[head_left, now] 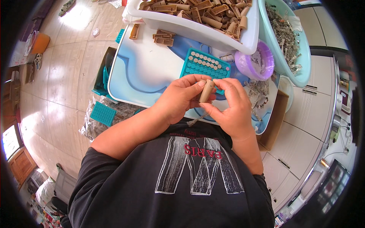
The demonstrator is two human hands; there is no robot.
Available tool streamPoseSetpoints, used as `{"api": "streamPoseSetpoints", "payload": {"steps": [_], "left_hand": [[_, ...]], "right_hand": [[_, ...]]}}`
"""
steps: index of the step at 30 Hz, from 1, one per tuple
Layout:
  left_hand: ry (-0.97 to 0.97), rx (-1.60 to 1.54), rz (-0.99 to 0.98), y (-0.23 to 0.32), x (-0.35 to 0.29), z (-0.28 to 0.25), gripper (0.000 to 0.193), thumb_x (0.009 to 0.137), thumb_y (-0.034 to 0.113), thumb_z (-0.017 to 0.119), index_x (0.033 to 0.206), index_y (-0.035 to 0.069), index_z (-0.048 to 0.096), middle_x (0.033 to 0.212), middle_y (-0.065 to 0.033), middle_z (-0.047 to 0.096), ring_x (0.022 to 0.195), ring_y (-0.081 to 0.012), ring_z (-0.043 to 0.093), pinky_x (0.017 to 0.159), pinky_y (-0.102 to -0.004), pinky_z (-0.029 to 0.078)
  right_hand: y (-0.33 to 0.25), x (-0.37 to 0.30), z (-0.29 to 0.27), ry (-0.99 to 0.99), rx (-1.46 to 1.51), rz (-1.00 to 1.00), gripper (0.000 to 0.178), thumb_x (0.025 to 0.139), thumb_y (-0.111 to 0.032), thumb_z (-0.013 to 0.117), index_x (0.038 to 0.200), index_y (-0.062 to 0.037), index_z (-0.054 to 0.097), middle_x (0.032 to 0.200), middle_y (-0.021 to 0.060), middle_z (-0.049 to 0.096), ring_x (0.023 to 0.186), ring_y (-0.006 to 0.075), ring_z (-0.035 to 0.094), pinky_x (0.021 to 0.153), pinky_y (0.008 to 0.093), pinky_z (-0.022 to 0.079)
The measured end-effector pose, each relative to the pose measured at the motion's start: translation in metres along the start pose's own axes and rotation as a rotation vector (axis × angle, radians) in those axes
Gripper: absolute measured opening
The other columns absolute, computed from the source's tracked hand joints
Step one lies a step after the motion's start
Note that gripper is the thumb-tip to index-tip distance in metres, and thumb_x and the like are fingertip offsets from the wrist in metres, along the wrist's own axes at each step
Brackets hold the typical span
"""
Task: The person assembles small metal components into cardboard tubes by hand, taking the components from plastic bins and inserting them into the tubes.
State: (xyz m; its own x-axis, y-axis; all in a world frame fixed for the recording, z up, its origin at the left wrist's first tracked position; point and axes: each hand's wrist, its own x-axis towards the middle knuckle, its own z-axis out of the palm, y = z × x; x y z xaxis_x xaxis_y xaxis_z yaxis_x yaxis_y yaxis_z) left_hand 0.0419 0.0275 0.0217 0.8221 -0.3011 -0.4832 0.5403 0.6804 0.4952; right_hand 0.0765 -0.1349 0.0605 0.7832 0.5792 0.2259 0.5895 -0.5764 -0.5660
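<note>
Above the front part of the table, both hands meet around a brown tapered plastic casing (207,91). My left hand (181,94) grips it from the left, thumb near its upper end. From the right, my right hand (232,106) pinches it between thumb and fingers. A thin wire bundle (195,120) hangs beneath the hands; its upper end is hidden. Just beyond them lies a teal tray (185,69) with rows of pale round pieces in part of its holes. Several loose brown casing halves (164,38) rest farther left on the table.
A white bin (182,24) heaped with brown casings stands at the back. Right of it are a purple bowl (269,57) and a teal basin (306,66) of wired parts. Loose wired parts (260,91) lie at the table's right. A cardboard box (276,121) stands beside the table.
</note>
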Motion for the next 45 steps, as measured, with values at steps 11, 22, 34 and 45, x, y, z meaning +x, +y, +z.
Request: {"api": "streamPoseSetpoints", "payload": {"steps": [11, 22, 34, 45], "left_hand": [[-0.03, -0.058, -0.033, -0.003, 0.001, -0.005, 0.037, 0.099, 0.029, 0.034, 0.12, 0.002, 0.049, 0.11, -0.0149, 0.06, 0.096, -0.0233, 0.062, 0.082, -0.0342, 0.052], [-0.045, -0.106, -0.034, -0.003, 0.0, -0.004, 0.031, 0.098, 0.025, 0.04, 0.116, 0.002, 0.05, 0.107, -0.0128, 0.061, 0.095, -0.0216, 0.062, 0.08, -0.0326, 0.052], [-0.083, 0.089, 0.132, -0.012, -0.001, -0.003, 0.037, 0.088, 0.0, 0.055, 0.124, -0.002, 0.044, 0.114, -0.0115, 0.056, 0.107, -0.0203, 0.057, 0.092, -0.0332, 0.047], [0.001, 0.874, 0.599, -0.013, -0.012, 0.007, 0.053, 0.085, -0.001, 0.055, 0.132, 0.004, 0.032, 0.094, -0.0203, 0.062, 0.087, -0.0345, 0.063, 0.075, -0.0367, 0.049]], "right_hand": [[0.001, 0.002, 0.004, -0.031, 0.037, -0.01, 0.052, 0.059, -0.021, 0.079, 0.104, -0.0057, 0.056, 0.096, 0.0091, 0.058, 0.085, 0.028, 0.057, 0.075, 0.0381, 0.045], [0.003, -0.001, 0.007, -0.031, 0.064, 0.03, 0.052, 0.059, -0.018, 0.079, 0.104, -0.0061, 0.056, 0.097, 0.0094, 0.059, 0.085, 0.0286, 0.058, 0.076, 0.0384, 0.045], [0.004, -0.004, 0.007, -0.032, 0.194, 0.084, 0.044, 0.065, -0.014, 0.077, 0.103, -0.003, 0.058, 0.096, 0.0107, 0.059, 0.086, 0.0273, 0.059, 0.076, 0.0361, 0.047], [0.011, -0.007, 0.014, 0.095, 0.475, 0.173, 0.026, 0.078, -0.015, 0.07, 0.095, 0.0024, 0.062, 0.093, 0.0124, 0.059, 0.085, 0.0211, 0.059, 0.076, 0.0291, 0.047]]}}
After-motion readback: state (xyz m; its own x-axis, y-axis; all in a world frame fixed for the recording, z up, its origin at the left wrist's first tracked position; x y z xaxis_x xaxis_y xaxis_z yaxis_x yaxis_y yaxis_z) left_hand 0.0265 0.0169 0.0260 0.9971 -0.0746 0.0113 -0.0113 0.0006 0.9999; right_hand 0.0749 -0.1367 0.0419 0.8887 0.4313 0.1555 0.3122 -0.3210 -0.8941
